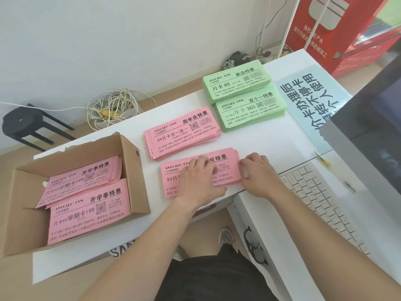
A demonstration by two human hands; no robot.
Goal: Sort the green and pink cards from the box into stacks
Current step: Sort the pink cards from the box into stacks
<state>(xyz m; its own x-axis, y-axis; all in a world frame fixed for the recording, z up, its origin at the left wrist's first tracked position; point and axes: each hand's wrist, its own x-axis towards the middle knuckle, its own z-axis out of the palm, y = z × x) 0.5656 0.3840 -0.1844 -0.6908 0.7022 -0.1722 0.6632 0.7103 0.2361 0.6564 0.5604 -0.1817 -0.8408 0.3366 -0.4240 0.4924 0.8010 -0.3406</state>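
**Position.** The near stack of pink printed paper cards (pixel 230 168) lies at the front edge of the white table (pixel 271 140), directly ahead of the person. Take this stack as dial centre, with 12 o'clock pointing away from the person.

- 11 o'clock, just beside: the second stack of pink cards (pixel 182 133).
- 1 o'clock: the first stack of green printed paper cards (pixel 251 109), with the second stack of green cards (pixel 236 81) directly beyond it.
- 9 o'clock: the open brown cardboard box (pixel 135 177).
- 3 o'clock: the white keyboard (pixel 321 203).

**Progress.** Four stacks are laid out. The box shows no green cards, so the green sorting appears complete. Two piles of pink cards (pixel 86 213) with a different heading remain inside the box. They are judged to be the work left.

**Hands.** The left hand (pixel 199 181) lies flat on top of the near stack, fingers extended and slightly spread, pressing down. The right hand (pixel 258 172) has bent fingers and grips the stack's 3 o'clock end, fingertips and thumb on that edge. This posture suggests squaring of the stack.
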